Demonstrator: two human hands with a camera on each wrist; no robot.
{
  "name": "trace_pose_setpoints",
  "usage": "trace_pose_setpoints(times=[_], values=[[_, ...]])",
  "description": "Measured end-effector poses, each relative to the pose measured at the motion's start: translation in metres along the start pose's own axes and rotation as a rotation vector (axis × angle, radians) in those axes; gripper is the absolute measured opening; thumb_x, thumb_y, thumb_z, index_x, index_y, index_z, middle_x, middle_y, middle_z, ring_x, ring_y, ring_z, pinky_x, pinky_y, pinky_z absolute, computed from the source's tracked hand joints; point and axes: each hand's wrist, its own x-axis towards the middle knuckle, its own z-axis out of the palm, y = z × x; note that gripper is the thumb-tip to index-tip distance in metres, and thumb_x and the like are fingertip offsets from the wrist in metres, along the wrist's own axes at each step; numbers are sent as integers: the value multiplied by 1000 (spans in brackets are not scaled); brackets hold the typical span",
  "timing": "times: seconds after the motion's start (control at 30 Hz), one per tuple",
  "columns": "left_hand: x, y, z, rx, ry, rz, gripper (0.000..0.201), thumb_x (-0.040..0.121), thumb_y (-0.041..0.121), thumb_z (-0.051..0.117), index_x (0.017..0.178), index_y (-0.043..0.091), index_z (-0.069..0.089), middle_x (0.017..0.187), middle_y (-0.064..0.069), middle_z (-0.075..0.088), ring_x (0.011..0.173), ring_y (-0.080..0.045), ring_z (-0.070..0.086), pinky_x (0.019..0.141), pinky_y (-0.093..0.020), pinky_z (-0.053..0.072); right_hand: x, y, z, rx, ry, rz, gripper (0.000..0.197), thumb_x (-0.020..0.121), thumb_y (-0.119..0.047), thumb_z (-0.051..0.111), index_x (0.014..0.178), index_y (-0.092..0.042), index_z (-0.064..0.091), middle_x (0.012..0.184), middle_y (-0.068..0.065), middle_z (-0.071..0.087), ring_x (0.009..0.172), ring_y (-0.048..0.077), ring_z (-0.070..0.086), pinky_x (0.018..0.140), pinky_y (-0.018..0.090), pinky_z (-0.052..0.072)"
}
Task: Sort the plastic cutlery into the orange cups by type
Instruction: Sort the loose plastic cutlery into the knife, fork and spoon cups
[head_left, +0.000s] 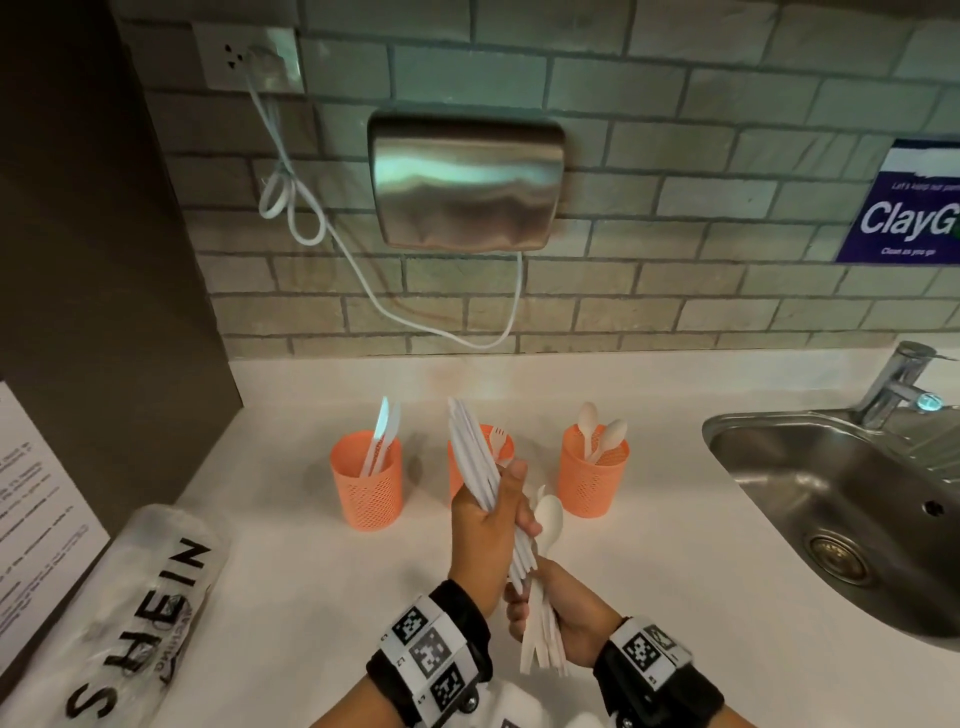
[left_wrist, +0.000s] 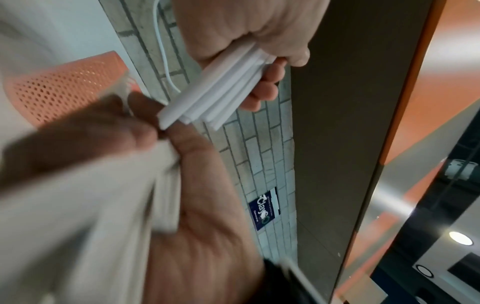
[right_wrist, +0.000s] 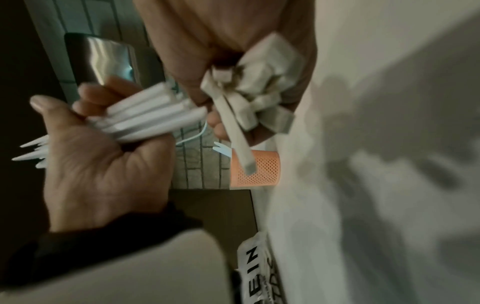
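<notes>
White counter (head_left: 675, 545) w/ three orange mesh cups (head_left: 368, 483) in a row: knives left, fork mid, spoons right. Left hand (head_left: 485, 535) grips a white knife bundle (head_left: 475, 462) above mid cup; right hand (head_left: 571, 618) just below clutches beige cutlery handles (head_left: 543, 639), spoon (head_left: 548, 514) poking up.

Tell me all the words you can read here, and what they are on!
"SHEIN": on the clear plastic bag lying on the counter.
"ClayG", cut off by the picture's edge: on the blue sign on the brick wall; its small lines are too blurred.
Paper notice at the left: print too small to read.
</notes>
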Motion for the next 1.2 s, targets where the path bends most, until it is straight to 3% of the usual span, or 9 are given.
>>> trace_pose_setpoints(times=[0.13, 0.23, 0.43, 0.6, 0.73, 0.83, 0.97, 1.03, 1.2], values=[[31, 12, -32, 89, 77, 66, 37, 88, 21, 56, 53, 14, 48, 36, 4, 45, 37, -11, 46, 55, -31, 45, -2, -3, -13, -90, 33, -10, 18, 89, -12, 49, 72, -12, 43, 46, 0, 39, 36, 11, 36, 36, 20, 37], [72, 26, -61, 208, 226, 119, 42, 90, 27, 57, 52, 13, 47, 39, 4, 48, 35, -7, 47, 52, -26, 46, -5, -4, -24, -146, 28, -96, 14, 89, -9, 50, 77, -11, 45, 48, 0, 41, 39, 12, 38, 41, 24, 39], [140, 49, -95, 301, 363, 272, 36, 93, 32, 51, 74, 1, 55, 58, -4, 54, 42, 3, 50, 50, -5, 42, -14, -9, -37, -115, 11, -206, 11, 89, -6, 54, 80, -9, 49, 52, 3, 42, 43, 15, 43, 49, 29, 44], [161, 25, -111, 383, 362, 257, 36, 93, 29, 52, 89, -7, 60, 63, -5, 58, 60, -12, 56, 52, -1, 41, -18, -12, -48, -88, 25, -269, 8, 83, -6, 61, 81, -10, 55, 55, 4, 44, 44, 16, 44, 52, 30, 46], [159, -1, -119, 441, 351, 184, 23, 90, 23, 58, 87, 0, 60, 65, -4, 61, 64, -20, 59, 61, -20, 46, -20, -15, -52, -81, 59, -304, 8, 89, -1, 52, 83, -7, 53, 54, 4, 43, 43, 15, 43, 50, 29, 44], [157, -6, -121, 480, 358, 159, 7, 85, 8, 63, 89, 4, 58, 77, -11, 62, 61, -10, 61, 73, -31, 49, -20, -17, -55, -95, 59, -324, 7, 89, -1, 51, 84, -7, 52, 54, 4, 43, 43, 15, 43, 50, 29, 45], [156, -6, -122, 587, 373, 163, 29, 83, 7, 65, 110, 6, 55, 100, -12, 62, 85, -20, 55, 79, -28, 45, -18, -17, -57, -102, 23, -323, 6, 87, -3, 56, 85, -7, 52, 54, 4, 44, 44, 15, 44, 50, 29, 46], [156, -5, -122, 632, 329, 179, 42, 82, 8, 66, 121, 7, 49, 104, -13, 61, 91, -21, 55, 84, -29, 44, -18, -18, -56, -109, -4, -312, 12, 79, -8, 63, 86, -8, 53, 54, 4, 45, 44, 16, 45, 51, 30, 47], [160, -5, -127, 826, 203, 99, 67, 87, 30, 61, 143, 10, 30, 143, -13, 41, 130, -30, 40, 103, -31, 32, -19, -20, -53, -135, -49, -291, 31, 71, -15, 64, 100, -10, 55, 56, 4, 48, 48, 17, 48, 58, 34, 50]])
